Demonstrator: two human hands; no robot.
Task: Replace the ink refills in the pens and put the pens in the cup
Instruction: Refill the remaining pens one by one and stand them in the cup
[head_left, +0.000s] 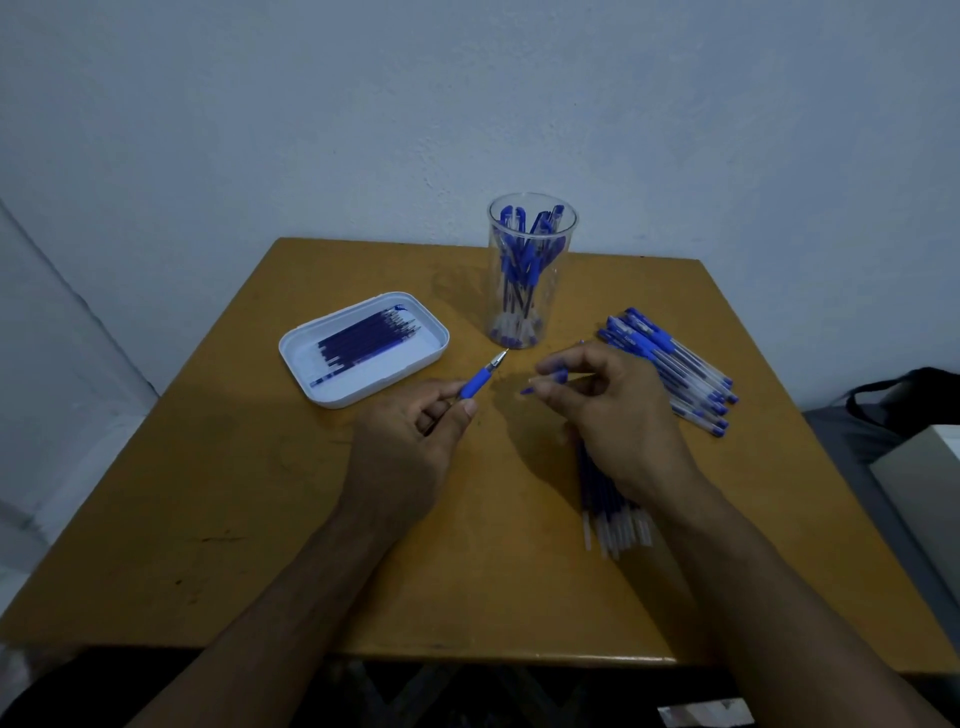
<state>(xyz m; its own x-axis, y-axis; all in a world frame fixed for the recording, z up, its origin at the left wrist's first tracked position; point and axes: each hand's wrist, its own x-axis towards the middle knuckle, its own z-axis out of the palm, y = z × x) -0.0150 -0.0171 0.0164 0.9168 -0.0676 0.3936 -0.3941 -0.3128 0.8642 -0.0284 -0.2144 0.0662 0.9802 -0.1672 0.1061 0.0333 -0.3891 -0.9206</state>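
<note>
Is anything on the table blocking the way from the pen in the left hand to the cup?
Nothing visible does. The pen in the left hand points toward the cup, with only bare table between; the right hand sits off to the side.

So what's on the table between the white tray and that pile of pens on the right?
In the head view, the clear cup of pens stands between the tray and pile, toward the back.
</note>
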